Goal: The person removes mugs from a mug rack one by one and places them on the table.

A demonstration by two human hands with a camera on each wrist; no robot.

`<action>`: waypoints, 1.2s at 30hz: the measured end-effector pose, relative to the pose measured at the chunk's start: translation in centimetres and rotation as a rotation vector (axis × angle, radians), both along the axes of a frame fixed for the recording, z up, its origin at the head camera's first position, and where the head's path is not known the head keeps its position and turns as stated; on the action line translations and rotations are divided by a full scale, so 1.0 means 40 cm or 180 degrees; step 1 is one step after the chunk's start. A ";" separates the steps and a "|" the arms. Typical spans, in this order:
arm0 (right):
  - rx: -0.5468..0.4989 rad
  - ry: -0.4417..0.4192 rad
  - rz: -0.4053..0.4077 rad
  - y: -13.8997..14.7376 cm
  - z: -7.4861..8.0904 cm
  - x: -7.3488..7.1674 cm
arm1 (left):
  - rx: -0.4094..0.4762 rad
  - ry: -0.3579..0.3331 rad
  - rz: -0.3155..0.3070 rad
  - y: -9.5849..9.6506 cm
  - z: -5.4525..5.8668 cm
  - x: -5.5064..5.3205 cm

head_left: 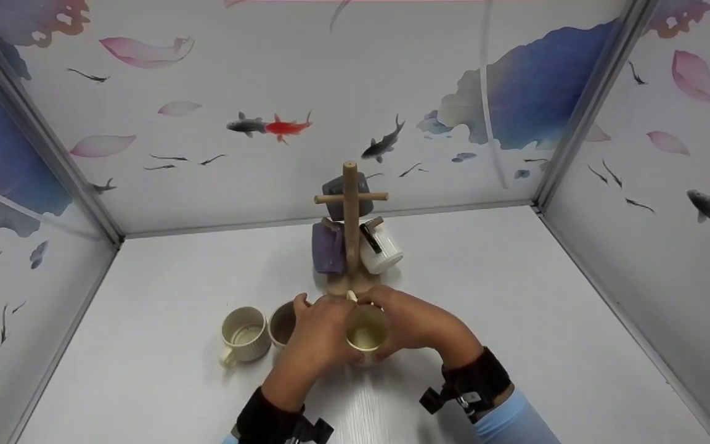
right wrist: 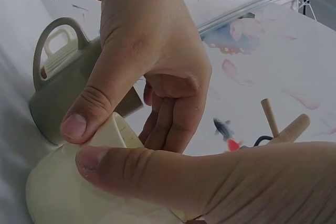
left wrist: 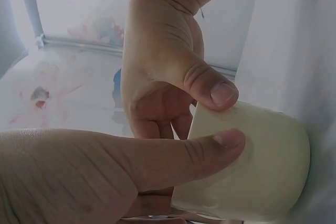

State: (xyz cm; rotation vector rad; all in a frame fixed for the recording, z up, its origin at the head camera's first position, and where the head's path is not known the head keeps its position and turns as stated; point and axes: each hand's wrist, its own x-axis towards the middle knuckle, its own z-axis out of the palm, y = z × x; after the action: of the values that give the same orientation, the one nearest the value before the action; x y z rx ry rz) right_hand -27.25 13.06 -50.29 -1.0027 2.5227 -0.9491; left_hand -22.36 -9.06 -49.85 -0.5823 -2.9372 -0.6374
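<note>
A pale yellow mug [head_left: 366,333] stands on the table in front of a wooden mug rack [head_left: 351,246], its handle toward the rack. Around its left side curls my left hand [head_left: 325,330], and my right hand [head_left: 413,317] grips its right side. In the left wrist view both thumbs press on the near wall of the mug [left wrist: 262,156], close together. A grey-brown mug [head_left: 278,327] sits beside my left hand, which partly covers it. Left of that is a cream ribbed mug [head_left: 253,346], with its handle toward the front.
On the rack hang a purple mug [head_left: 328,250] at left, a white ribbed mug [head_left: 383,251] at right and a dark grey mug [head_left: 332,190] higher up behind the post. Printed panels enclose the white table [head_left: 515,296] at the back and both sides.
</note>
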 end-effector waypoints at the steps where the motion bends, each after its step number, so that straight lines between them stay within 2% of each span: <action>1: -0.0003 -0.0002 -0.0007 0.000 -0.001 -0.001 | -0.0019 0.0003 0.0006 0.000 0.001 0.000; 9: -0.0013 -0.0056 -0.0032 0.002 -0.004 -0.001 | -0.0036 -0.0045 -0.0034 -0.003 0.005 -0.001; 18: 0.0048 -0.0007 0.0016 -0.004 0.003 0.009 | -0.0060 0.0087 -0.0171 -0.010 0.006 0.001; 23: 0.0043 -0.0050 0.0008 -0.003 0.009 0.011 | -0.0094 0.0010 -0.0184 -0.010 0.010 0.002; 26: -0.0010 -0.0077 0.0064 0.001 0.015 0.008 | -0.0019 -0.0053 -0.0228 -0.016 0.020 0.005; 29: -0.0119 -0.0081 0.0094 0.017 0.023 -0.002 | 0.0196 -0.0176 -0.0249 -0.034 0.047 0.007; 31: -0.0203 -0.0041 -0.0030 0.032 0.034 -0.009 | 0.0359 -0.0255 -0.0186 -0.052 0.079 0.003; 33: -0.0319 0.0061 -0.0251 0.045 0.055 -0.019 | 0.0496 -0.0244 -0.0067 -0.070 0.123 -0.009; 36: -0.0526 0.0274 -0.0708 0.054 0.105 -0.039 | 0.0605 -0.0008 0.0214 -0.096 0.195 -0.046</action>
State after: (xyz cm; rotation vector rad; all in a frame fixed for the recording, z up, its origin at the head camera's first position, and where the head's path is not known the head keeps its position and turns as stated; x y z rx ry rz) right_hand -28.79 15.21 -46.10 -0.8347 2.7064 -1.2190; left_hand -24.18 -12.92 -42.06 -0.4617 -2.8406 -0.8965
